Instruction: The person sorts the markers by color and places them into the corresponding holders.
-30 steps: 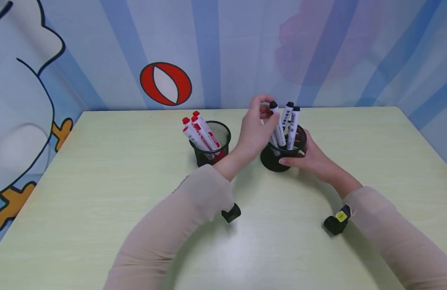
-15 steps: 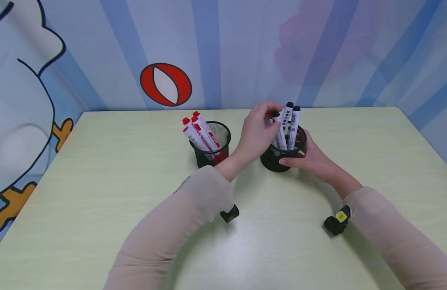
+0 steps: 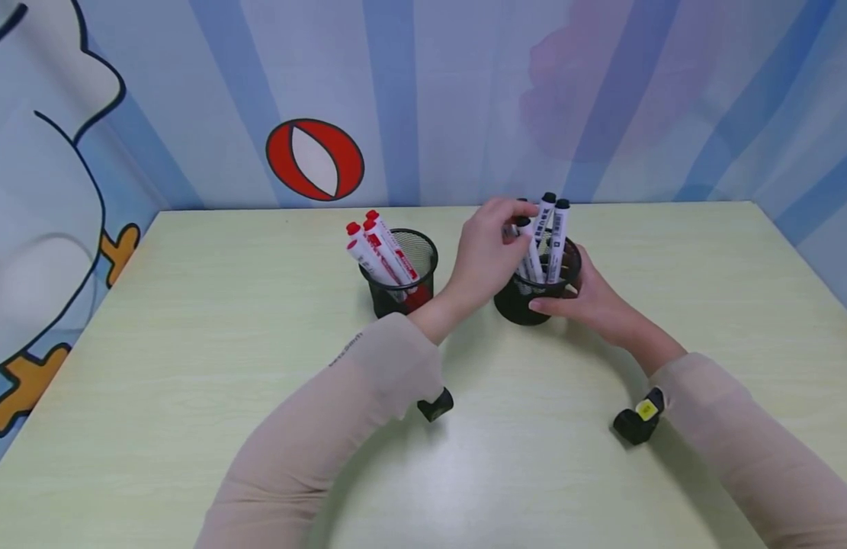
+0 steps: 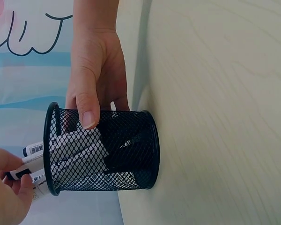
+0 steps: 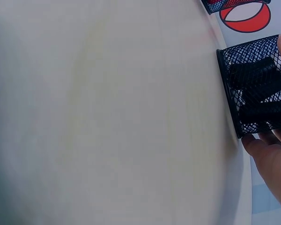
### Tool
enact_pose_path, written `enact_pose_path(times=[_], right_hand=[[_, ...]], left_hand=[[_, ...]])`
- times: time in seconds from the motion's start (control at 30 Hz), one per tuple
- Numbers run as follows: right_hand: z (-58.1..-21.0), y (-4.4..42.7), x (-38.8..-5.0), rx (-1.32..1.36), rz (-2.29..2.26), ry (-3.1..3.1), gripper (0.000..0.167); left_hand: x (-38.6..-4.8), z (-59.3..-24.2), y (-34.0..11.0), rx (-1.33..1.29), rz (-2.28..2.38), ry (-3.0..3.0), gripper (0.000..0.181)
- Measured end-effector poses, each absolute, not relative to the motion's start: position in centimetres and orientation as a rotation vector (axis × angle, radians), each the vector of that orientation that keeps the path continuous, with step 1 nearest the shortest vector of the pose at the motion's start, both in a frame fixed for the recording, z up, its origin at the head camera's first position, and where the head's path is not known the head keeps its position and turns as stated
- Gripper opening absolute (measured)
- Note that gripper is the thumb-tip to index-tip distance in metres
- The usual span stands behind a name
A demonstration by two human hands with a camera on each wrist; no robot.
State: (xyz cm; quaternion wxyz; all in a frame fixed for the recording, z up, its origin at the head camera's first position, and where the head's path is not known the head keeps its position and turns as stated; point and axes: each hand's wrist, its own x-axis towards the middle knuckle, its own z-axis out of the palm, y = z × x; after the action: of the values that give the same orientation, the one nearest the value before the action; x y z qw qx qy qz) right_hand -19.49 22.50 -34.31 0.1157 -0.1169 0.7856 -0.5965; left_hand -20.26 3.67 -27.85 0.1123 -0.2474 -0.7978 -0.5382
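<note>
In the head view, my left hand (image 3: 488,252) is at the top of the right-hand black mesh pen cup (image 3: 526,305). Its thumb and fingers curl round the black end of a white marker (image 3: 533,263) standing in that cup; the left wrist view shows this black end (image 4: 19,172) between them. Several white markers with black ends lean inside, two of them (image 3: 556,240) rising clear of my left hand. My right hand (image 3: 591,301) grips the cup's right side, thumb across the front. In the right wrist view, black marker ends (image 5: 262,112) show through the mesh.
Left of my left hand stands a second mesh cup (image 3: 433,255) holding several white markers with red ends (image 3: 382,252). Both cups are on a pale wooden table (image 3: 258,366), near its back edge. A patterned blue curtain (image 3: 450,99) hangs behind.
The marker at my left hand has sunk deeper into the right-hand cup, and the hand has come down with it. Lately the left index finger has shifted slightly. My right hand stays put.
</note>
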Motion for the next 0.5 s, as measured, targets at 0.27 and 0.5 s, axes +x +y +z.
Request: enact_pose_path(times=[0.27, 0.5], right_hand=[[-34.28, 22.43, -19.57, -0.337, -1.749, 2.305, 0.088], [-34.24, 22.28, -19.56, -0.316, -1.739, 2.318, 0.089]], left_hand=[[-20.18, -27.66, 3.66, -0.712, -1.574, -2.348, 0.029], [-20.16, -27.49, 3.59, -0.673, -1.642, -2.331, 0.029]])
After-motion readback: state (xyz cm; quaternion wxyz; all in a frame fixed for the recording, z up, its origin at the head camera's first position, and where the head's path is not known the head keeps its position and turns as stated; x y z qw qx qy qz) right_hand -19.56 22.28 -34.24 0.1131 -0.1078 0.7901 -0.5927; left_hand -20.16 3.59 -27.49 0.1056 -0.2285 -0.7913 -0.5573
